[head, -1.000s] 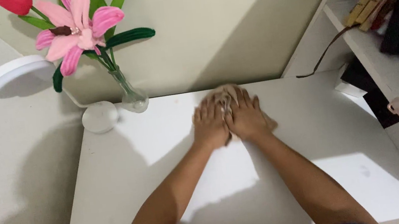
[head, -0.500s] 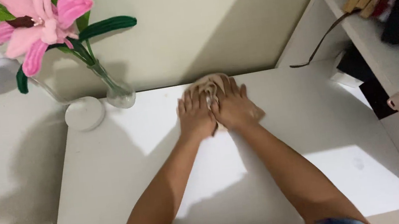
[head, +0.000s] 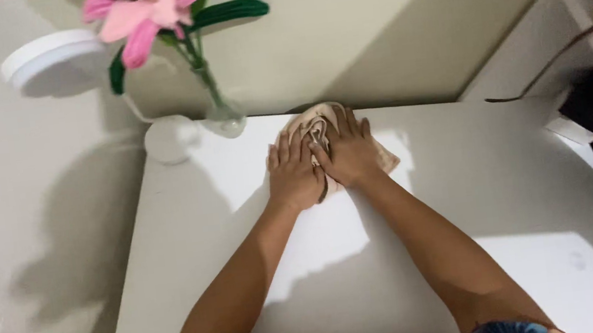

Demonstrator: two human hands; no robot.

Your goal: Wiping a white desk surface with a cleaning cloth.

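Left hand [head: 293, 176] and right hand [head: 348, 153] flat, fingers spread, pressing beige cloth [head: 383, 155] on worktop [head: 191, 223]; cloth mostly hidden, grip unclear.

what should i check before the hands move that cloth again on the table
1. Both hands on the cloth: ok. The left hand and right hand lie flat on the beige cloth, side by side.
2. Cloth fully on the table: ok. It lies near the far edge of the white table, by the wall.
3. Room from the glass vase: not ok. The vase with the pink flower stands close to the left of the cloth.
4. Lamp base at the table corner: ok, apart from the hands.
5. Cloth lying smooth: cannot tell, the hands cover most of it.
6. Grip of the fingers: cannot tell.
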